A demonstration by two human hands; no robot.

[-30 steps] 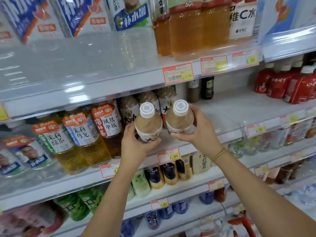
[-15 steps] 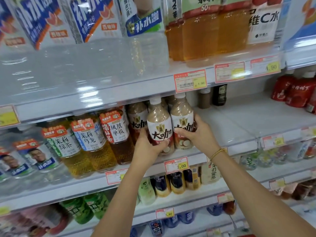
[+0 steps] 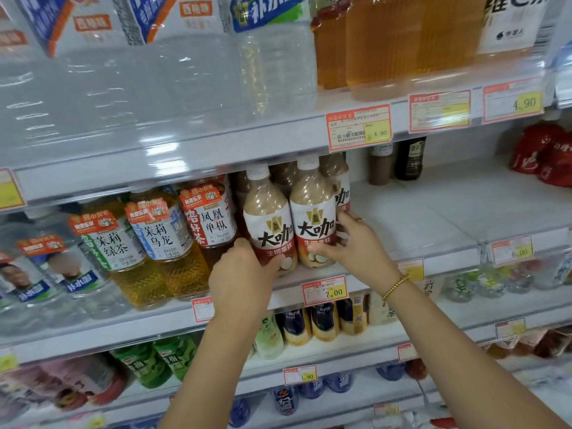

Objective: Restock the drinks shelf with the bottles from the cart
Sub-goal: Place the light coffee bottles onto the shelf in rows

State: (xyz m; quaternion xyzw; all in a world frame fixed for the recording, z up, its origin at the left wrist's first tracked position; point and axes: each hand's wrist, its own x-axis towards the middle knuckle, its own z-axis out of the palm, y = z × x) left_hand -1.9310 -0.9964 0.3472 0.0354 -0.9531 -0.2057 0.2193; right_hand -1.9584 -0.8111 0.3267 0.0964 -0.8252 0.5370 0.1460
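Two beige milk-tea bottles with white caps and white-and-red labels stand upright side by side at the front of the middle shelf (image 3: 433,224). My left hand (image 3: 240,274) grips the base of the left milk-tea bottle (image 3: 267,218). My right hand (image 3: 356,246), with a gold bracelet on the wrist, wraps the lower part of the right milk-tea bottle (image 3: 312,212). More bottles of the same kind (image 3: 339,178) stand right behind them. The cart is out of view.
Amber tea bottles (image 3: 158,243) stand close on the left of the milk tea. Bare white shelf lies to the right, with two dark bottles (image 3: 410,159) at the back and red bottles (image 3: 544,153) far right. The upper shelf edge (image 3: 216,150) hangs just above the caps.
Both bottles went from tilted, caps toward me, to upright and were pushed forward onto the shelf. My hands slid down to their lower halves.
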